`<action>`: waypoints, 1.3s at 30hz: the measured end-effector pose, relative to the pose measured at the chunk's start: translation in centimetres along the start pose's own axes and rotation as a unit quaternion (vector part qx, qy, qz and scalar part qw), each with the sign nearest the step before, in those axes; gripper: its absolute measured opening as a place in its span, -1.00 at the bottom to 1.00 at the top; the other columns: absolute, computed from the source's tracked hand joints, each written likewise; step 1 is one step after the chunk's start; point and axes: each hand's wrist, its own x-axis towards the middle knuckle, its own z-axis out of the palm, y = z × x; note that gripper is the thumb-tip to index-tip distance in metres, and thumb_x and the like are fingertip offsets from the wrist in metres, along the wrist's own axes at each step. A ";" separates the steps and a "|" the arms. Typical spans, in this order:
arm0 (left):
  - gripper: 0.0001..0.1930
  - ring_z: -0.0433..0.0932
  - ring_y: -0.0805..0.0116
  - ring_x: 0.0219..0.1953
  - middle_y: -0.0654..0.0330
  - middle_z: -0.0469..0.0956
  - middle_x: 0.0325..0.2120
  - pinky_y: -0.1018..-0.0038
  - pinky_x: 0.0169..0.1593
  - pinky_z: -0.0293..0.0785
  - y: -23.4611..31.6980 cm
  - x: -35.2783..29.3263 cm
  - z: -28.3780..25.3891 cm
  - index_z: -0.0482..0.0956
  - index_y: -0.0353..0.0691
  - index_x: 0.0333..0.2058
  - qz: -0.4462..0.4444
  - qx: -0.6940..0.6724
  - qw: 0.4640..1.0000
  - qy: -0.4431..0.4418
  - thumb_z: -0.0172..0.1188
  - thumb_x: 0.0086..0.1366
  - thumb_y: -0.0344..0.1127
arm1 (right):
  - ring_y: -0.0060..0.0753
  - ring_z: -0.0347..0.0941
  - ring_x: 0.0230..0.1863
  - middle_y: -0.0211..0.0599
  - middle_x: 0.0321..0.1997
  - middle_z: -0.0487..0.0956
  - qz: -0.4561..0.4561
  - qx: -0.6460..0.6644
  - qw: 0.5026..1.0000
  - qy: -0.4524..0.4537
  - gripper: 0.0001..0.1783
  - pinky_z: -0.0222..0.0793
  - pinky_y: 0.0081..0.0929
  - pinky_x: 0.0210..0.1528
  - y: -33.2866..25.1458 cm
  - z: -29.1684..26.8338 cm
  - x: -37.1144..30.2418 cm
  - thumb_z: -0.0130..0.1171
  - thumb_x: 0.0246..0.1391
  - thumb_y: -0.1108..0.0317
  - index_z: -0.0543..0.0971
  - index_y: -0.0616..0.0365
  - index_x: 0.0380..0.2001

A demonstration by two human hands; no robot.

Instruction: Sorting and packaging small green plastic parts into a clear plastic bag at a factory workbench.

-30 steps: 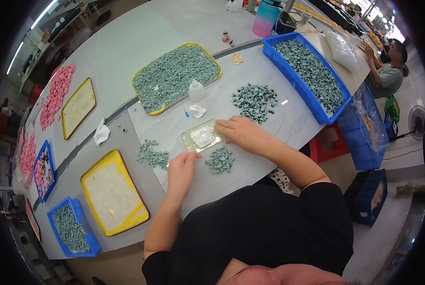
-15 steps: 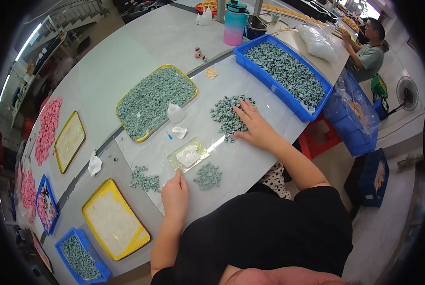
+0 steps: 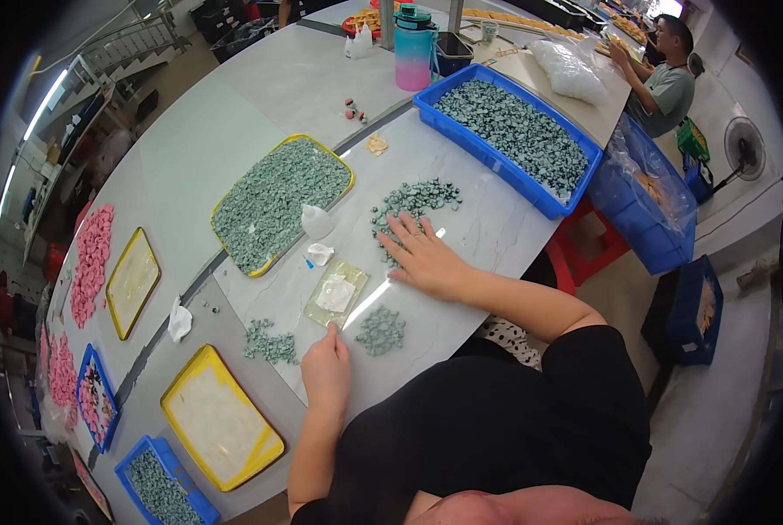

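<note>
My right hand (image 3: 426,262) lies flat with fingers spread at the near edge of a loose pile of small dark green pieces (image 3: 418,199), its fingertips on some of them. My left hand (image 3: 326,363) is closed, thumb and finger pinching the near edge of a clear yellowish plate (image 3: 311,308). A crumpled white tissue (image 3: 335,293) lies on that plate. Beside it are two small clusters of paler green pieces, one on the right (image 3: 380,331) and one on the left (image 3: 270,341). A white squeeze bottle (image 3: 317,222) stands beyond the plate, near a blue tip (image 3: 308,262) and a white scrap (image 3: 320,254).
A yellow-rimmed tray (image 3: 349,184) of green pieces lies beyond; a blue bin (image 3: 569,212) of them stands at the far right. Left are a mostly bare yellow tray (image 3: 273,451), a blue basket (image 3: 195,500) and pink pieces (image 3: 91,262). A co-worker (image 3: 667,87) sits at far right.
My right hand has moved left and toward me, and the dark green pile has spread into a curved band. The plate with the tissue has turned at my left hand. The view has shifted slightly.
</note>
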 end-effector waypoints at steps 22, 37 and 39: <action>-0.72 0.47 0.00 -0.56 -0.10 0.47 -0.58 0.24 -0.44 0.37 -2.2 -0.7 -0.8 0.51 -0.26 -0.15 0.020 0.034 0.999 0.025 0.02 0.14 -0.41 | -0.04 -0.23 0.36 -0.15 0.33 -0.04 -0.055 -0.068 0.994 -0.059 -0.38 -0.34 0.03 0.30 -3.2 0.0 1.6 -0.13 0.12 0.01 0.11 -0.05 0.22; -0.78 0.48 -0.03 -0.52 -0.07 0.49 -0.59 0.18 -0.42 0.39 -5.1 -3.0 -4.3 0.52 -0.30 -0.26 0.023 0.060 0.998 0.022 -0.02 0.17 -0.37 | -0.03 -0.11 0.32 -0.08 0.31 0.03 -0.037 0.000 0.997 -0.065 -0.41 -0.23 -0.01 0.28 -4.4 -1.8 2.2 -0.13 0.14 0.08 0.14 0.06 0.20; -0.79 0.48 -0.04 -0.50 -0.06 0.49 -0.60 0.14 -0.40 0.39 -7.0 -4.5 -6.4 0.50 -0.30 -0.30 0.017 0.077 0.997 -0.007 -0.06 0.20 -0.33 | -0.01 -0.15 0.33 -0.07 0.32 0.00 -0.029 -0.050 0.995 -0.084 -0.37 -0.26 -0.06 0.30 -9.0 -2.6 1.8 -0.03 0.08 0.16 0.12 0.11 0.20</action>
